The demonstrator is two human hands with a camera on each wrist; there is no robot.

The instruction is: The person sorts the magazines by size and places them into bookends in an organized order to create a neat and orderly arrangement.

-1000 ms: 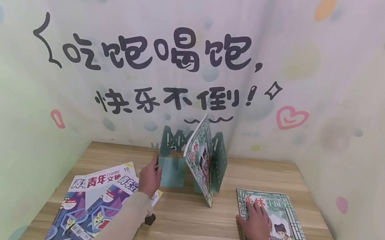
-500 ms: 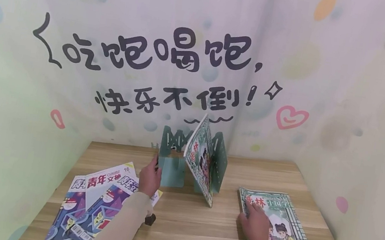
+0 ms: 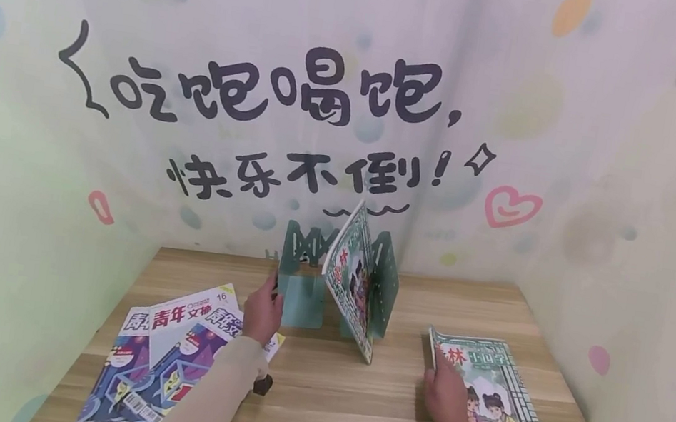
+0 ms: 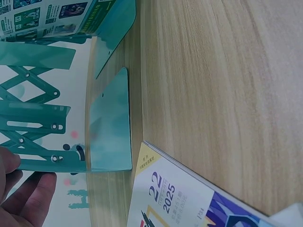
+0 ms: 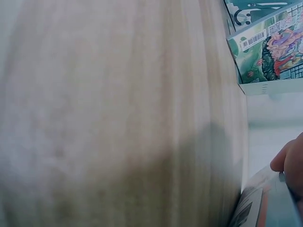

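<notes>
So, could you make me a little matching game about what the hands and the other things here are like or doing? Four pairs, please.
Things:
1. Left hand
2. Right hand
3. Bookstand
4. Overlapping magazines

Descriptions:
A. Holds a single magazine by its edge
B. Teal-green
C. Fanned on the table's left side
D. Pinches a metal end plate

Pairs: 1-D, 2-A, 3-B, 4-C.

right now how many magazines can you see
5 in the head view: a white magazine and two purple magazines at left, a leaning magazine in the rack, another magazine at the right hand. More may hide underneath.
</notes>
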